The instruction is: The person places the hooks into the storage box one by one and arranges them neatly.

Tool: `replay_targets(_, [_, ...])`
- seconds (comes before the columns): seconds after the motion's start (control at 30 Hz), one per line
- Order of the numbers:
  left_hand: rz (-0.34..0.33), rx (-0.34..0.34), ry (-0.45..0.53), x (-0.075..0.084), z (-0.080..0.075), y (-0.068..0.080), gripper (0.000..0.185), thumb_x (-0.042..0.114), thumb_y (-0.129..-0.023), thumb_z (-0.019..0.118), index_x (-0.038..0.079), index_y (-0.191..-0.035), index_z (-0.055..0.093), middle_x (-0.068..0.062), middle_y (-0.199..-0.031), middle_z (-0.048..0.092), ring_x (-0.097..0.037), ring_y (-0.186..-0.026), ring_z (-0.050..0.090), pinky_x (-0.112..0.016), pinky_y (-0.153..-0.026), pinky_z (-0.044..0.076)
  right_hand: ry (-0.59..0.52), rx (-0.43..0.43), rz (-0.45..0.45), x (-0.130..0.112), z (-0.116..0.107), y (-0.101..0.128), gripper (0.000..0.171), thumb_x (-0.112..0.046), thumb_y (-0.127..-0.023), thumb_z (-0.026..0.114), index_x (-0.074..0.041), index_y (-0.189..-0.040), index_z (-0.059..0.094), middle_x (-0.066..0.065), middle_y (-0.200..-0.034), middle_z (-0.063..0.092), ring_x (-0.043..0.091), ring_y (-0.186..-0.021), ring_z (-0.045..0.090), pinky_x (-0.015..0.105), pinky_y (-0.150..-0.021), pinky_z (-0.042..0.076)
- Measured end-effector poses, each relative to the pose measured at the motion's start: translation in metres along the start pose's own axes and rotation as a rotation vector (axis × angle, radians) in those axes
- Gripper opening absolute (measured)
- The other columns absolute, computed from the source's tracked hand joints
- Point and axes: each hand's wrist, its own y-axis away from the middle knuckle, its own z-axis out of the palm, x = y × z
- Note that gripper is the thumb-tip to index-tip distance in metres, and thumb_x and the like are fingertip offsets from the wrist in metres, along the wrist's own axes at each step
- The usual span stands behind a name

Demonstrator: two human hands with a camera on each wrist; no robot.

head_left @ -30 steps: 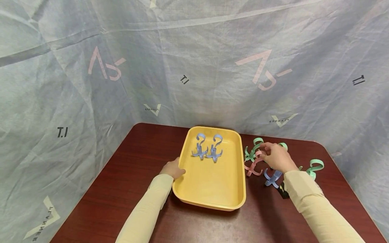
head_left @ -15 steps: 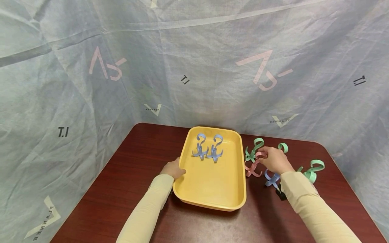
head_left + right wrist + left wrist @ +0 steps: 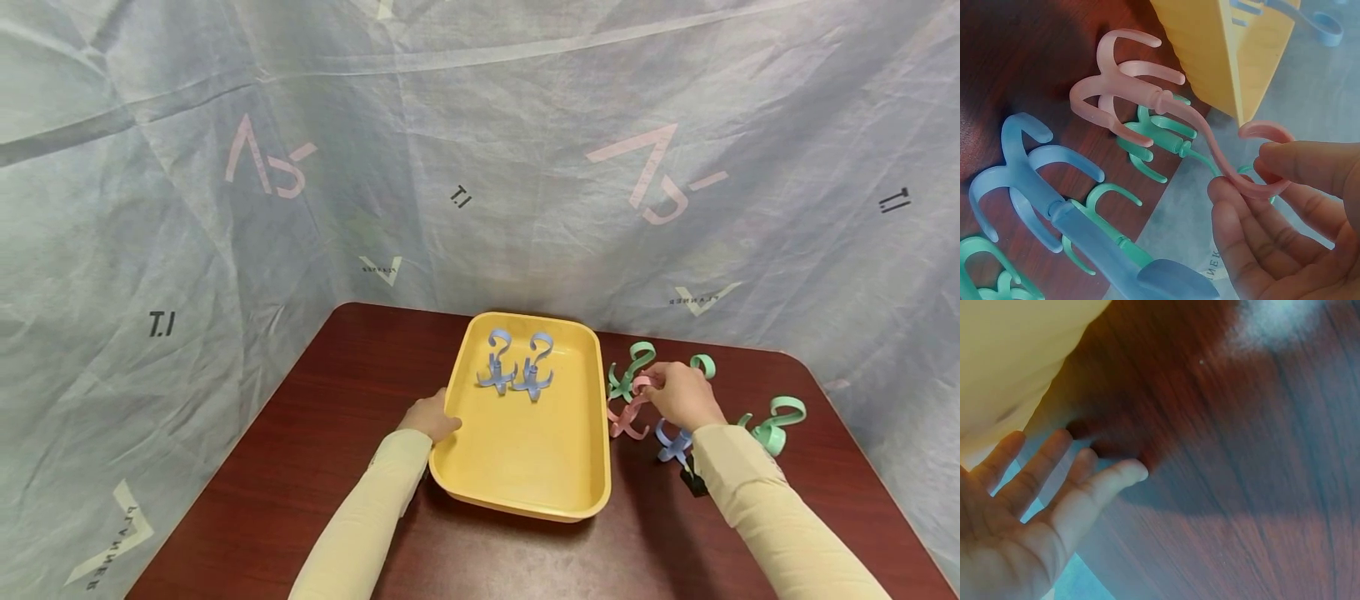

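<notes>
Pink hook, at 3 o'clock of the yellow tray, seems light, stiff, smooth plastic; right hand pinches its curled top, a good hold. Left hand rests flat against the tray.

Dark wooden table, green hooks, wrinkled grey-blue printed backdrop

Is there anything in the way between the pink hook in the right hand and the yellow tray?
Nothing visible. The right hand pinches the pink hook right beside the yellow tray; only the tray's low wall lies between.
</notes>
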Motion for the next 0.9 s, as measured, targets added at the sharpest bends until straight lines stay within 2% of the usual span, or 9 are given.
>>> replay_targets(0.2, [-0.013,0.005,0.004,0.001,0.001,0.0,0.06,0.02,-0.093,0.066,0.007,-0.148,0.047,-0.017,-0.107,0.069,-0.025,-0.079,0.065,-0.038,-0.071,0.053,-0.03,0.031,-0.02,-0.001,0.0,0.0,0.019,-0.01,-0.096,0.069,0.006,-0.106,0.071,0.015,-0.088,0.068,0.028,-0.073,0.058,0.043,-0.064,0.048])
replay_targets(0.47, [-0.021,-0.012,0.024,0.004,-0.003,0.005,0.06,0.018,-0.094,0.066,0.006,-0.149,0.045,-0.017,-0.105,0.068,-0.024,-0.077,0.066,-0.038,-0.069,0.054,-0.044,0.062,-0.052,-0.005,-0.006,0.001,0.019,-0.013,-0.097,0.069,0.004,-0.106,0.071,0.011,-0.083,0.068,0.024,-0.07,0.059,0.039,-0.063,0.048])
replay_targets(0.6, [-0.017,-0.009,0.02,0.004,-0.003,0.004,0.059,0.018,-0.094,0.066,0.005,-0.147,0.046,-0.017,-0.106,0.068,-0.024,-0.079,0.066,-0.038,-0.069,0.054,-0.061,0.067,-0.046,-0.006,-0.011,0.002,0.019,-0.012,-0.097,0.069,0.003,-0.108,0.071,0.013,-0.087,0.071,0.025,-0.073,0.06,0.039,-0.064,0.048])
replay_targets(0.77, [-0.018,-0.005,0.009,0.003,-0.002,0.001,0.06,0.018,-0.093,0.066,0.006,-0.148,0.046,-0.018,-0.108,0.068,-0.026,-0.082,0.066,-0.04,-0.072,0.054,-0.061,0.081,-0.041,-0.008,-0.016,0.003,0.019,-0.011,-0.096,0.069,0.003,-0.109,0.071,0.016,-0.092,0.073,0.032,-0.081,0.064,0.044,-0.067,0.05])
replay_targets(0.9, [-0.013,0.002,-0.005,0.001,0.0,-0.001,0.062,0.018,-0.092,0.067,0.005,-0.149,0.046,-0.019,-0.111,0.068,-0.027,-0.086,0.066,-0.041,-0.075,0.054,-0.051,0.091,-0.052,-0.011,-0.022,0.004,0.021,-0.012,-0.096,0.069,0.004,-0.11,0.071,0.017,-0.094,0.072,0.03,-0.08,0.064,0.042,-0.066,0.05])
